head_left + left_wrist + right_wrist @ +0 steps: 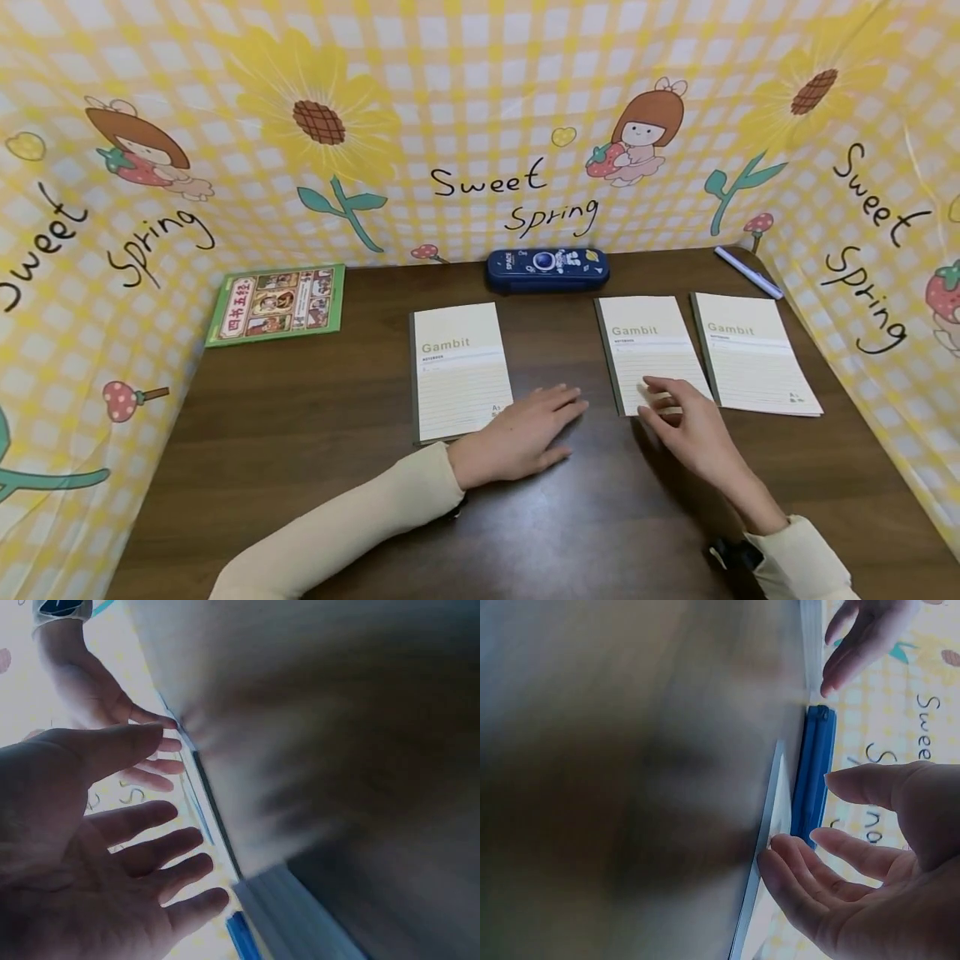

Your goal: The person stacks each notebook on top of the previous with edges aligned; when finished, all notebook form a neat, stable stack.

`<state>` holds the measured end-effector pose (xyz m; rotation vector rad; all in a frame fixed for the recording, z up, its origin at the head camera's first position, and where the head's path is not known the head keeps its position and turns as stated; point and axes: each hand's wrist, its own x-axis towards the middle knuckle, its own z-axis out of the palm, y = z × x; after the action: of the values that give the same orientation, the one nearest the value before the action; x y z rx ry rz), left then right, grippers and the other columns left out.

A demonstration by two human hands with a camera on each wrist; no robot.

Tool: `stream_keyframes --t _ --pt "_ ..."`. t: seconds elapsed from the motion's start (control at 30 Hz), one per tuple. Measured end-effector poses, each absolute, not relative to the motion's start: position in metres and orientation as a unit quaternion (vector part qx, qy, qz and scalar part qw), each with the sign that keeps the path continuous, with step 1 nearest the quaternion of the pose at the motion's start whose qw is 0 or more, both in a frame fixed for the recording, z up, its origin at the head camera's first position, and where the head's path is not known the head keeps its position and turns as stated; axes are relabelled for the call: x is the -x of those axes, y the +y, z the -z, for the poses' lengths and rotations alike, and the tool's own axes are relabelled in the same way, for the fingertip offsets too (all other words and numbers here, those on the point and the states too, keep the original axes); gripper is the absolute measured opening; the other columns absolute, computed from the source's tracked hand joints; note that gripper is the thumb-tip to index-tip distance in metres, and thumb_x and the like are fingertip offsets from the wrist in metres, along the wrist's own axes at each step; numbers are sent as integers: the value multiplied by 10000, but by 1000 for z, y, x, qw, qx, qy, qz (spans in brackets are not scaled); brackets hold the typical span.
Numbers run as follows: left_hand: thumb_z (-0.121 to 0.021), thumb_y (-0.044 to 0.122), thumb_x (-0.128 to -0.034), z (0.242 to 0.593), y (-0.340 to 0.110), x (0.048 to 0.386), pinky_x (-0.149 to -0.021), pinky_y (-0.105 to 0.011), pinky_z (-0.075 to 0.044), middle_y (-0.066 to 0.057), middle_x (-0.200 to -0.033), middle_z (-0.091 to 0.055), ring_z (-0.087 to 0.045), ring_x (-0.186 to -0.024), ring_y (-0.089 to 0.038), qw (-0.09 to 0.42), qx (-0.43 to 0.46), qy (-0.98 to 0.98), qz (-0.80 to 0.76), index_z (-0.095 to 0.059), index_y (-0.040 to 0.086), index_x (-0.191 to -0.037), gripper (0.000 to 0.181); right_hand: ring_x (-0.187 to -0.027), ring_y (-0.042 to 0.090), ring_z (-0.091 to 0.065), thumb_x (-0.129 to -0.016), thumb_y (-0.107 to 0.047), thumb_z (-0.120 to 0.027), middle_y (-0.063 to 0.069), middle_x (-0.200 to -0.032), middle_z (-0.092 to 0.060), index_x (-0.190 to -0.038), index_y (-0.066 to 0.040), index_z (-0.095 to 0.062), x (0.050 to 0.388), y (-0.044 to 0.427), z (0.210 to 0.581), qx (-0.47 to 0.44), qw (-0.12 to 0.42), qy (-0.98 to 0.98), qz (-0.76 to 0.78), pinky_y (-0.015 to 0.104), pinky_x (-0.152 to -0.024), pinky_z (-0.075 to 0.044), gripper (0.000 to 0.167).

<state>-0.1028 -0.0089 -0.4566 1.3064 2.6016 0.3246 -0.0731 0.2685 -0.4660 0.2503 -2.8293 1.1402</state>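
Three cream "Gambit" notebooks lie on the brown table: a left one [459, 358], a middle one [647, 346] and a right one [753, 350]. My left hand [521, 437] is beside the left notebook, fingers spread and pointing right, covering that notebook's lower right corner from view. Over the lower part of the middle notebook is my right hand [693, 429], its fingers loosely bent and nothing between them. In the right wrist view its fingertips come close to the notebook's edge [756, 885]; whether they touch, I cannot tell.
A dark blue pencil case [547, 272] with space pictures stands at the back. A green-bordered picture book [277, 304] lies at the back left. At the back right corner is a light purple pen [748, 272]. Yellow checked cloth [465, 100] walls the table on three sides.
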Motion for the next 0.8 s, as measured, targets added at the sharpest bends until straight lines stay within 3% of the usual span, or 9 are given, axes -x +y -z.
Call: stream_keyframes --t 0.3,0.47,0.8 --pt "-614 451 -1043 457 26 102 -1286 -458 -324 -35 -1768 -167 -219 -1630 -251 161 -444 880 -52 -265 191 -1670 763 -942 420 -715 -909 -91 -793 269 -1135 -684 -1277 62 -684 64 294 469 -63 75 -953 -285 570 -793 -573 413" --pt "-574 489 -1052 457 47 103 -1287 -458 -321 -10 -1773 -133 -206 -1633 -239 165 -455 874 -48 -229 222 -1678 763 -1081 504 -648 -918 -112 -787 313 -1218 -666 -1256 85 -671 58 308 471 -71 74 -961 -255 668 -878 -510 408" --pt "-504 564 -1053 457 77 101 -1307 -450 -280 57 -1772 -108 -148 -1643 -159 173 -448 877 -9 -199 267 -1681 759 -1435 587 -379 -1022 -377 -676 374 -1579 -393 -1483 105 -487 48 320 471 -75 -38 -969 -233 740 -1088 -364 694"
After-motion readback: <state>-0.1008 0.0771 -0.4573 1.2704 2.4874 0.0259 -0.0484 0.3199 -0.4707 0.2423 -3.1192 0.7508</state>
